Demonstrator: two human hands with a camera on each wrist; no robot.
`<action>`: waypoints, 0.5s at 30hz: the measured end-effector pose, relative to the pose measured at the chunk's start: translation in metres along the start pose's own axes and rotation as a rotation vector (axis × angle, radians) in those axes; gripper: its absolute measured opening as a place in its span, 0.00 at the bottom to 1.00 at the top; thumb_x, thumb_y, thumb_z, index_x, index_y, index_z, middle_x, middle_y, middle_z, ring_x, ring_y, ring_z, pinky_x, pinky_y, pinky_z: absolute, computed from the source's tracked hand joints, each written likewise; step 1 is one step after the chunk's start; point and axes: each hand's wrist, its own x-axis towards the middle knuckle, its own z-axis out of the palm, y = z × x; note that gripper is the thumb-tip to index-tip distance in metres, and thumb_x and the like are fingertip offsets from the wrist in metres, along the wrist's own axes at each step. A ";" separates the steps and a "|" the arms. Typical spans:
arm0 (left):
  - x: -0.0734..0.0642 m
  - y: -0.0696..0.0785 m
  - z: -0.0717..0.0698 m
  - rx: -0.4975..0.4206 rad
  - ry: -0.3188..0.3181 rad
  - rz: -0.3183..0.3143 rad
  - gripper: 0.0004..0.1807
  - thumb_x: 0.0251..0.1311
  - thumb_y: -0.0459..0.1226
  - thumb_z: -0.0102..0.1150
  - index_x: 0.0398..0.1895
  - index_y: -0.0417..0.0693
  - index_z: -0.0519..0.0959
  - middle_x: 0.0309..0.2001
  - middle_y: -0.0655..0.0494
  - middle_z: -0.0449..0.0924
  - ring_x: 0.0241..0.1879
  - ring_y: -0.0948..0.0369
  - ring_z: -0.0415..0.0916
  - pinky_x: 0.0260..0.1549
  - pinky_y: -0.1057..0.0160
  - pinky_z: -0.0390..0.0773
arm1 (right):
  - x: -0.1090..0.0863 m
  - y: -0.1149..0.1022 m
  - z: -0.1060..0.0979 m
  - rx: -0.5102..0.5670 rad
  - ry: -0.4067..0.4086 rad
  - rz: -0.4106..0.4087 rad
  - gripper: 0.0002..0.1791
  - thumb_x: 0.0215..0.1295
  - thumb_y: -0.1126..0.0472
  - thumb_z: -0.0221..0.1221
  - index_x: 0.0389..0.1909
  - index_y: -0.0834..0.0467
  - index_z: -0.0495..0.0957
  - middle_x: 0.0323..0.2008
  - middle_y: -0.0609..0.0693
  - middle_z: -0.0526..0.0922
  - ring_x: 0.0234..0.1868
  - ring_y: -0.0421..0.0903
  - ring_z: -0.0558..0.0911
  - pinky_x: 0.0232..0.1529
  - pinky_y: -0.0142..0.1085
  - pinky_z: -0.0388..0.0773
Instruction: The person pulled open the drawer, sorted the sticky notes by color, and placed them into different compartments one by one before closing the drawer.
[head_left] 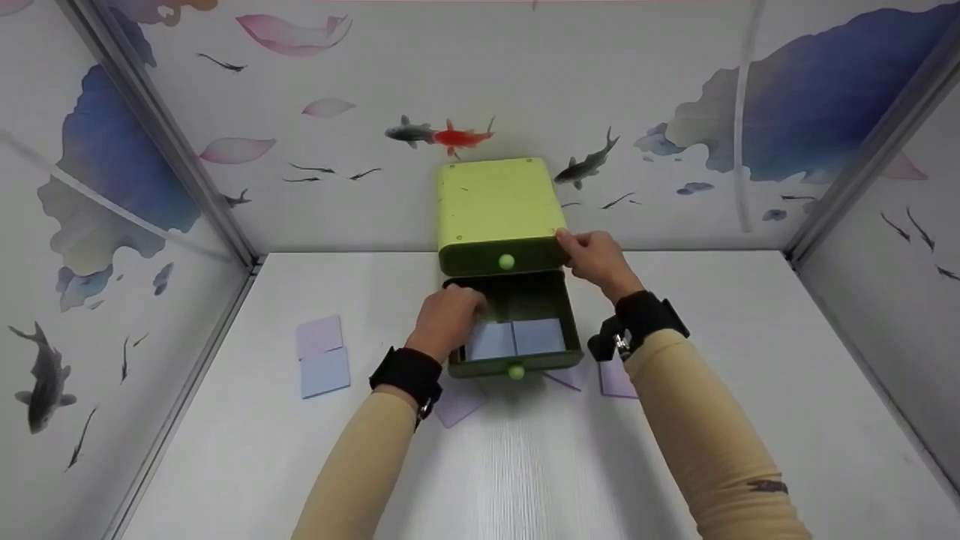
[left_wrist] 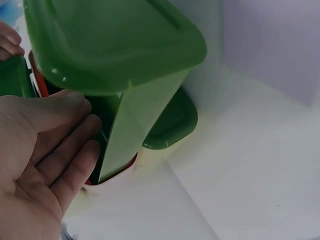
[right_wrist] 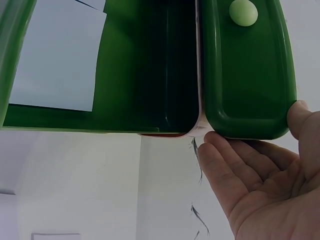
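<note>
A two-tier drawer box (head_left: 499, 201) with a light green top and dark green fronts stands against the back wall. Its lower drawer (head_left: 516, 365) is pulled out, and two light blue paper squares (head_left: 538, 336) lie side by side near its front. My left hand (head_left: 446, 319) reaches over the drawer's left side; in the left wrist view its fingers bend loosely with nothing visible between them. At the upper right front corner of the box, my right hand (head_left: 598, 259) holds on, its thumb at the top edge and its fingers (right_wrist: 227, 167) along the side.
On the white table, a lilac square (head_left: 320, 337) and a blue square (head_left: 325, 372) lie at the left. Another lilac square (head_left: 459, 403) is partly under the drawer's front, and one more lilac piece (head_left: 616, 381) shows beside the right forearm. Printed panels (head_left: 360, 202) enclose the table.
</note>
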 end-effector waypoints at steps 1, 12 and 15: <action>-0.001 -0.002 -0.003 -0.006 -0.004 -0.003 0.13 0.64 0.27 0.56 0.43 0.48 0.87 0.41 0.51 0.87 0.42 0.52 0.83 0.41 0.54 0.82 | 0.000 0.000 0.000 0.000 0.002 0.001 0.32 0.74 0.41 0.45 0.55 0.66 0.77 0.47 0.56 0.77 0.48 0.47 0.76 0.45 0.31 0.77; -0.012 -0.034 -0.030 -0.061 -0.034 -0.025 0.11 0.63 0.30 0.59 0.46 0.47 0.86 0.45 0.51 0.86 0.48 0.51 0.82 0.47 0.54 0.80 | 0.000 -0.001 0.000 -0.030 -0.003 0.000 0.32 0.74 0.40 0.45 0.57 0.65 0.76 0.45 0.57 0.77 0.46 0.46 0.77 0.44 0.30 0.76; -0.015 -0.042 -0.032 -0.063 -0.043 -0.033 0.10 0.63 0.31 0.60 0.45 0.47 0.86 0.44 0.51 0.86 0.47 0.52 0.82 0.47 0.54 0.81 | 0.000 -0.001 -0.001 -0.029 -0.003 -0.005 0.32 0.75 0.41 0.44 0.54 0.66 0.77 0.43 0.56 0.76 0.46 0.47 0.77 0.43 0.29 0.76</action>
